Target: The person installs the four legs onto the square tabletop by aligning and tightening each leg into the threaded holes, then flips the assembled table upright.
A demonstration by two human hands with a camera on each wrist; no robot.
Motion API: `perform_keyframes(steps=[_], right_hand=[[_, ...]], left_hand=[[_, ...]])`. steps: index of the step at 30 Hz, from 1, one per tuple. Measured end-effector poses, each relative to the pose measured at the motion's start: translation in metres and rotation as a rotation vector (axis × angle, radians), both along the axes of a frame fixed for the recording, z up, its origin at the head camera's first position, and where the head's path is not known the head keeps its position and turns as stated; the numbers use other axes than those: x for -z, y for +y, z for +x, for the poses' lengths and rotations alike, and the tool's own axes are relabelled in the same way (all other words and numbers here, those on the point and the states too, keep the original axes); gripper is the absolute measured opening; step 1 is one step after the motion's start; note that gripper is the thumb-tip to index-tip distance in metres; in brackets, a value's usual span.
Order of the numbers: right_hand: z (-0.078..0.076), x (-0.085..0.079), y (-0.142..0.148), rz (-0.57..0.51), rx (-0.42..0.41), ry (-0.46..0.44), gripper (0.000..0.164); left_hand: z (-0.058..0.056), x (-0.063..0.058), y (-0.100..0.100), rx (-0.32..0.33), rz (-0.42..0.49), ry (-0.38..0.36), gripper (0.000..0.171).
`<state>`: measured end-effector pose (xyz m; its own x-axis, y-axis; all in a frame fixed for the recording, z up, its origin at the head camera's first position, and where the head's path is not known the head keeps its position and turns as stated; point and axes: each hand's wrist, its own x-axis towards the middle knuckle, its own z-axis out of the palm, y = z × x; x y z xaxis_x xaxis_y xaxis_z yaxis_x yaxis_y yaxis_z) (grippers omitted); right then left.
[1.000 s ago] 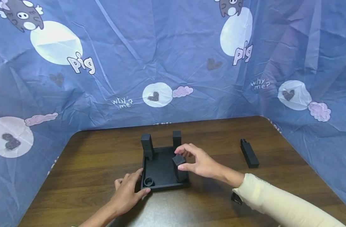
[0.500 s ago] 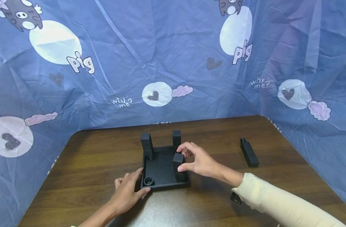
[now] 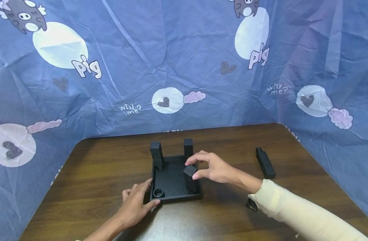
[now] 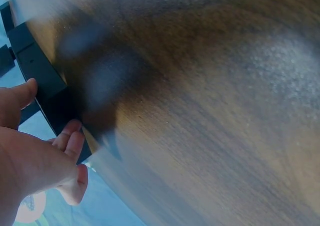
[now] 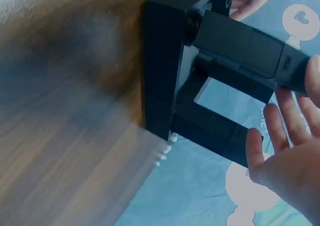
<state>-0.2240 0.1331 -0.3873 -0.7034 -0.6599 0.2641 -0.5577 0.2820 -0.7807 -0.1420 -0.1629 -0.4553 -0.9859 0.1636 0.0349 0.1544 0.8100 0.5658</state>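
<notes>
Three black square-section posts [image 3: 157,154] rose from the far-left, far-right and near-right corners of a shallow, square black tray [image 3: 169,177], which sat mid-table on the brown wood-grain tabletop [image 3: 105,167]. At the tray's near-left corner lay a round black ring [image 3: 158,192]. Well apart from the other hand, the left hand [image 3: 135,205] spanned that corner outside, thumb at the near wall and forefinger at the left wall. The right hand [image 3: 215,169], below a cream sleeve [image 3: 298,207], pinched the top of the near-right post [image 3: 190,182] between thumb and fingers. Off to the right lay a loose black post with a narrower end [image 3: 265,164]; nearer, beside the sleeve, was a small black object [image 3: 251,205], partly hidden. Blue printed cloth [image 3: 123,40] hung behind.
</notes>
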Motion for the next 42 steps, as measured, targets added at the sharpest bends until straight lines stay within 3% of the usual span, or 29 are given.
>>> perform_keyframes(steps=[5, 12, 15, 19, 23, 28, 35, 39, 42], right_hand=[[0.000, 0.006, -0.003, -0.050, 0.052, 0.042, 0.037], [0.003, 0.010, -0.003, -0.044, 0.094, -0.022, 0.047], [0.001, 0.008, 0.000, -0.016, 0.052, -0.020, 0.051], [-0.005, 0.001, 0.007, 0.040, -0.068, -0.075, 0.065], [-0.007, -0.005, 0.009, 0.074, -0.137, -0.137, 0.057], [-0.003, -0.002, 0.004, 0.043, -0.059, -0.067, 0.038], [0.003, 0.007, -0.006, 0.004, 0.034, 0.045, 0.042], [0.004, 0.007, -0.006, 0.029, 0.027, 0.052, 0.047], [-0.001, 0.003, 0.000, 0.063, -0.044, 0.000, 0.058]], left_hand=[[0.000, 0.000, 0.000, 0.002, 0.004, 0.003, 0.074], [0.001, -0.001, 0.001, -0.004, 0.001, -0.003, 0.073], [0.000, 0.000, 0.001, -0.004, 0.000, -0.005, 0.073], [0.000, 0.000, 0.000, -0.006, 0.000, -0.012, 0.074], [0.000, 0.000, 0.000, -0.009, 0.000, -0.019, 0.074], [0.000, 0.000, 0.000, -0.005, 0.007, -0.011, 0.074], [0.000, 0.000, 0.001, 0.000, 0.014, 0.004, 0.073], [0.000, 0.000, 0.000, 0.000, 0.011, 0.006, 0.073], [0.000, -0.001, 0.000, 0.000, 0.009, 0.005, 0.074]])
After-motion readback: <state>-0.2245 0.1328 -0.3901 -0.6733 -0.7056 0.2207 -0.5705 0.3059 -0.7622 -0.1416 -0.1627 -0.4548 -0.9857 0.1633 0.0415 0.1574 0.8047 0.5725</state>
